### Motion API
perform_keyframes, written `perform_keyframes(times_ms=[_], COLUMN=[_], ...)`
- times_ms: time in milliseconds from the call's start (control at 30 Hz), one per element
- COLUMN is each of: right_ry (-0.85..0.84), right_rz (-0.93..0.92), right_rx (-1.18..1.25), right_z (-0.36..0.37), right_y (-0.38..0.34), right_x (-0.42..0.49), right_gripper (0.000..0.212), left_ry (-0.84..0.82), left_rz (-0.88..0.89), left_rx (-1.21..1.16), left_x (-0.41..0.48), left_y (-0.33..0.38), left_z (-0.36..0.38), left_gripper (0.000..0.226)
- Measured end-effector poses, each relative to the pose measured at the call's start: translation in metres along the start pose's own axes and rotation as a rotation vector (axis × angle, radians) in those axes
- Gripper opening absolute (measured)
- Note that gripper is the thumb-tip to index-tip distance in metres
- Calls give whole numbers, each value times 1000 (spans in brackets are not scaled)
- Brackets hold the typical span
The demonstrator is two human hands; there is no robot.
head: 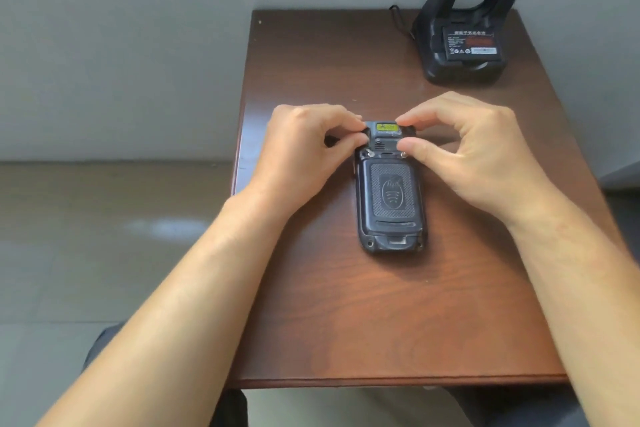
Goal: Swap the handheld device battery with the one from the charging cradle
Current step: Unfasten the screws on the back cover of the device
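Observation:
A dark handheld device (389, 198) lies face down in the middle of the brown table (381, 322), its textured back cover in place and a yellow label at its far end. My left hand (304, 152) pinches the device's far left corner with thumb and fingers. My right hand (464, 152) pinches the far right corner the same way, its thumb next to a small silver latch. A black charging cradle (460, 35) stands at the table's far right, and a black battery (472, 43) with a printed label sits in its front slot.
A black cable (398, 19) runs from the cradle's left side toward the wall. The table's left edge runs just beside my left hand. A grey wall stands behind the table, and tiled floor lies to the left.

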State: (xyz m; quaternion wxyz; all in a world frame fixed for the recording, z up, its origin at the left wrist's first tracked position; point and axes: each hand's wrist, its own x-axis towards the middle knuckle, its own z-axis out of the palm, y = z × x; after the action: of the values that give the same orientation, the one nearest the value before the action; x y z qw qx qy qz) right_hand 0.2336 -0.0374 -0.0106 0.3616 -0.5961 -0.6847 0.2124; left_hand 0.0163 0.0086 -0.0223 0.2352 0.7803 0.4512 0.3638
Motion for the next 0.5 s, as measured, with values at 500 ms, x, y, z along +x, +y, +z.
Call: perform_keyframes(times_ms=[500], right_ry=[-46], right_rz=[51], right_rx=[156], right_z=[-1], right_y=[9], right_x=[1], right_gripper=[25], left_ry=[-80], left_rz=[-48], left_rx=[17], left_x=[3], left_y=[2], left_z=[-5], left_gripper=[24])
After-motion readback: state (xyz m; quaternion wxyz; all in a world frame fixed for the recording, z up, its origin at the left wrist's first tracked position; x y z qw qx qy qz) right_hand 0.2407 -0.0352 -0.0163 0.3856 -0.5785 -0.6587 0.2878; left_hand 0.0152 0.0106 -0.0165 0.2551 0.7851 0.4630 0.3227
